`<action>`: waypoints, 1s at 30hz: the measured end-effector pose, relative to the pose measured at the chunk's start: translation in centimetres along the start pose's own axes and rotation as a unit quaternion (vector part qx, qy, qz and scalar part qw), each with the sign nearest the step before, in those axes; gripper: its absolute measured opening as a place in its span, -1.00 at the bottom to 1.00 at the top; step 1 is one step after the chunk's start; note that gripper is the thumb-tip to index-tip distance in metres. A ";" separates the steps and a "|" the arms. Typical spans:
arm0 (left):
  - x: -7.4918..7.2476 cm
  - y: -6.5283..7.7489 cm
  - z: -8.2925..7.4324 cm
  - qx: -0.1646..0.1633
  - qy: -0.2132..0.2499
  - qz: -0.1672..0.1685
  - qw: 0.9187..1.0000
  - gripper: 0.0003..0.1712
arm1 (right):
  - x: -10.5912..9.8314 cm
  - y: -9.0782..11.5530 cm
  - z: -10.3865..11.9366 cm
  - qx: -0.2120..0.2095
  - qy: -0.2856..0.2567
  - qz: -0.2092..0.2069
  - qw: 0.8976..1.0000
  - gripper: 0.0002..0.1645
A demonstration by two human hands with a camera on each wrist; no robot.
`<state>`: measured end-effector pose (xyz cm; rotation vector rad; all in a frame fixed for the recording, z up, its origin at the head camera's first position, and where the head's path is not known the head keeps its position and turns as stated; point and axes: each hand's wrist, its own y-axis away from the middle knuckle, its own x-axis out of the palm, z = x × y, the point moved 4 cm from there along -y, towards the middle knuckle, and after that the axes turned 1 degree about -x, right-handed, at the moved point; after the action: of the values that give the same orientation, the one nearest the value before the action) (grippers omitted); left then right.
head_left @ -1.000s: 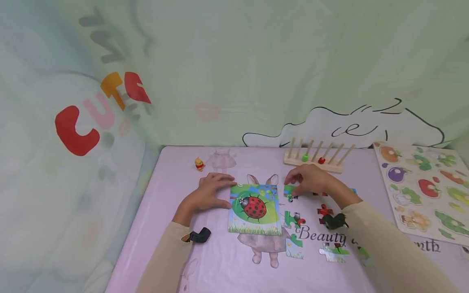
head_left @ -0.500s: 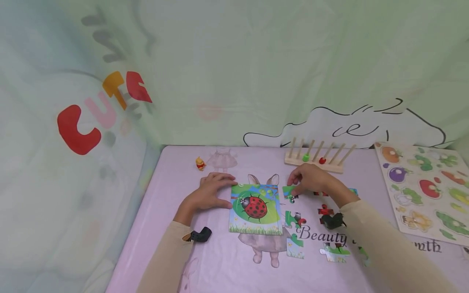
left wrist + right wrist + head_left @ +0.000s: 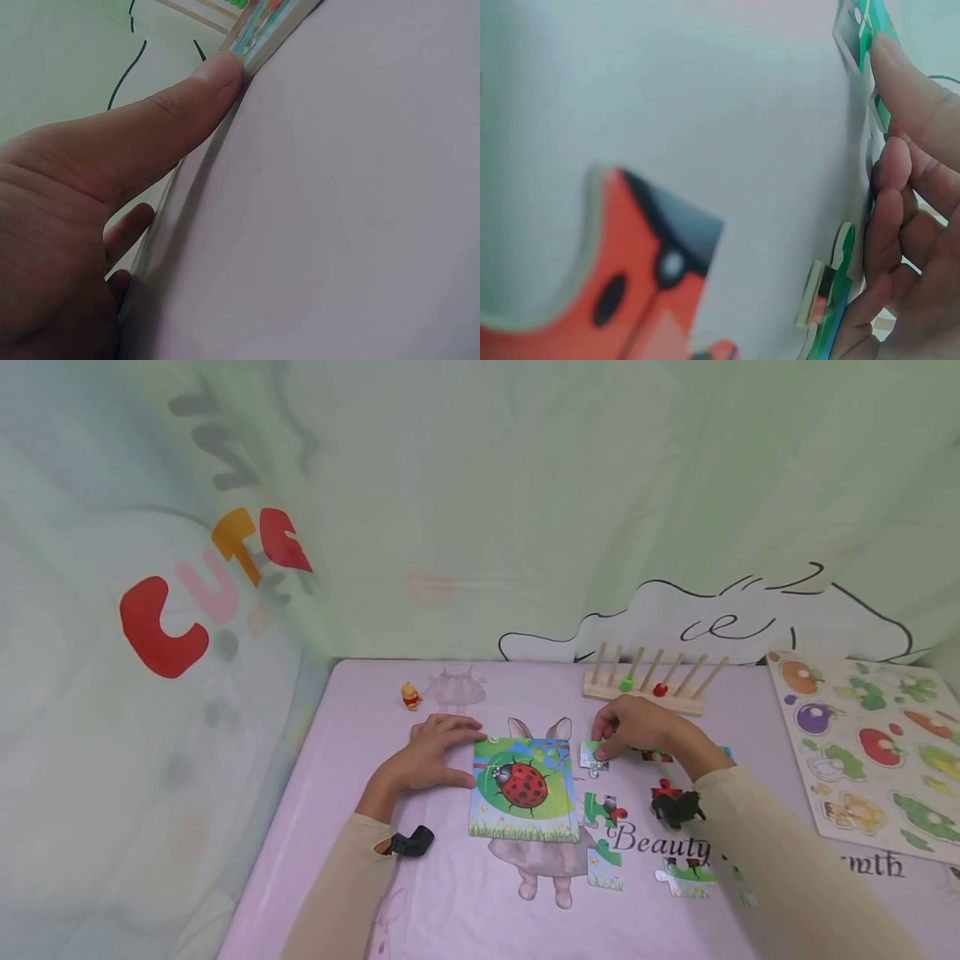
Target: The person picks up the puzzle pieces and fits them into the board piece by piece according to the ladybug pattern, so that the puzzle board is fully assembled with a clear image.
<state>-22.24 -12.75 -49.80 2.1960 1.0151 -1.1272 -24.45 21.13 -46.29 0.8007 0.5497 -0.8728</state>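
Observation:
A square ladybug picture lies on the table in the head view. My left hand rests at its left side, thumb touching the left edge and index finger at the upper left corner. In the left wrist view, that thumb meets the picture's edge. Just right of the picture, my right hand pinches a green jigsaw piece. The right wrist view shows the thumb on this piece. Other loose jigsaw pieces lie below the hand, including a green and red one and a grassy one.
A wooden peg rack with a green and a red bead stands behind the right hand. To the right lies a vegetable puzzle board. A small yellow bear figure stands at the back left of the pink table.
My right hand has shifted very slightly, and the jigsaw piece under its fingertips now catches the light, its angle changed. The left hand stays at the picture.

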 end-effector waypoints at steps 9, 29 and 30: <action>-0.3 0.0 -0.4 0.002 0.006 0.004 1.000 -0.19 | -0.4 0.3 0.0 -0.027 -0.039 0.017 0.999 -0.78; -0.2 0.2 0.2 0.007 0.013 -0.001 1.000 -0.22 | 1.8 -0.5 4.0 -0.050 -0.158 0.011 0.986 -0.81; -0.2 0.2 0.2 0.009 0.013 -0.001 1.000 -0.22 | 2.0 -0.7 4.2 -0.045 -0.167 0.012 0.985 -0.81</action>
<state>-22.30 -13.08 -49.77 2.2296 1.0236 -1.1152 -23.51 16.62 -45.51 0.5612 0.2803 -0.9312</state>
